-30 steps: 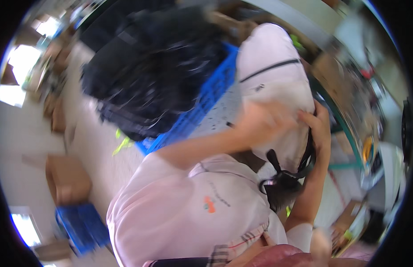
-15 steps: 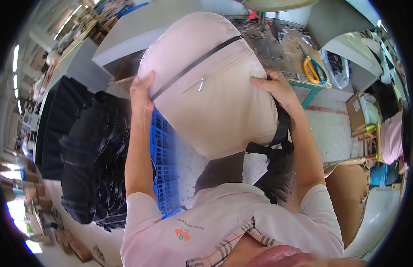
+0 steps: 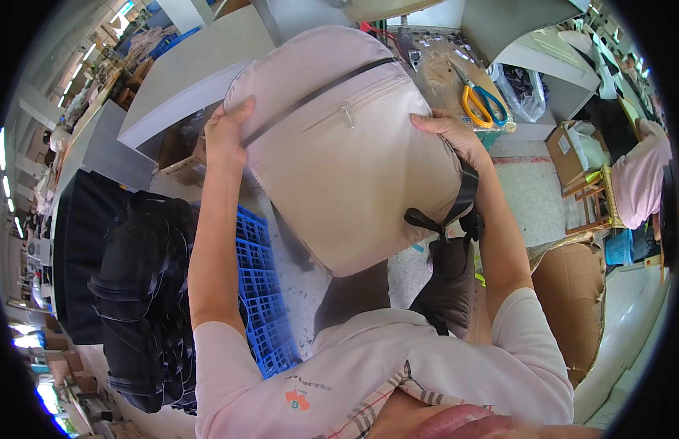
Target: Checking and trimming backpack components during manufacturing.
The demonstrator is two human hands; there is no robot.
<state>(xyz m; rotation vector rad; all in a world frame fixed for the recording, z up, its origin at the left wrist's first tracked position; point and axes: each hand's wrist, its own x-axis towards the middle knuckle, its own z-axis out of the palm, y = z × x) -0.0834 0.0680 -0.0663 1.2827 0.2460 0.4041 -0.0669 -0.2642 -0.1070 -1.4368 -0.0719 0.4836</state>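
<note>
A beige backpack (image 3: 346,168) is held up in front of me, its rounded top tilted away and to the left. Across its front run a dark zipper strip (image 3: 321,99) and a second zipper with a metal pull (image 3: 347,116). My left hand (image 3: 228,134) grips the bag's left edge, thumb on the front panel. On the right edge, my right hand (image 3: 453,137) has its thumb on the front too; the fingers of both hands are mostly hidden behind the fabric. A black strap (image 3: 465,196) hangs below my right hand at the bag's lower right side.
Black bags (image 3: 142,293) are piled at my left beside a blue plastic pallet (image 3: 262,293). Scissors (image 3: 482,102) with orange and blue handles lie on the worn bench ahead. Cardboard boxes (image 3: 571,307) and a stool (image 3: 591,197) stand to the right, with a person in pink (image 3: 639,183) there.
The backpack stays in both hands and has tilted slightly, its lower edge a little lower in view. The surroundings have shifted in the picture as the view turned.
</note>
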